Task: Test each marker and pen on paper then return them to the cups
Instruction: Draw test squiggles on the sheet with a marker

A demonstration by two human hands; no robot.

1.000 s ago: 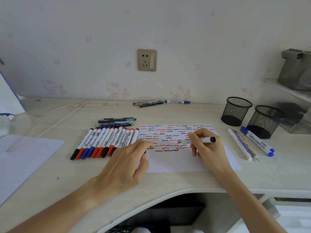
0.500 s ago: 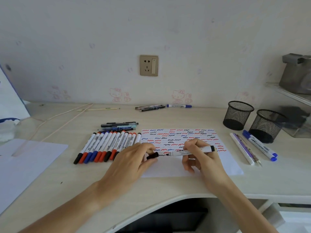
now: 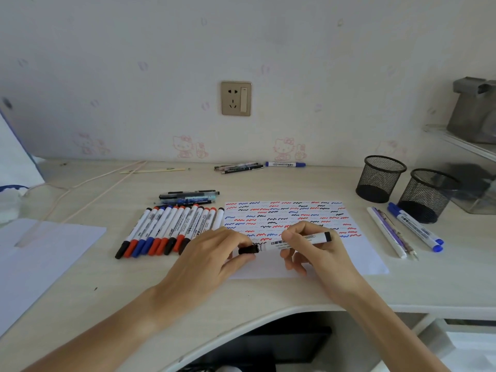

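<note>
Two hands meet over the squiggle-covered paper on the worktop: my right hand grips the barrel of a black whiteboard marker held level, and my left hand pinches its black cap at the tip end. Both mesh cups stand well apart at the right, and a row of capped markers lies just left of the paper.

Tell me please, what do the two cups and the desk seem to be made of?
The cups look like black metal wire mesh with a matte finish: the desk shows through their walls. The desk looks like pale wood-grain laminate, smooth and dull; solid wood cannot be excluded.
</note>
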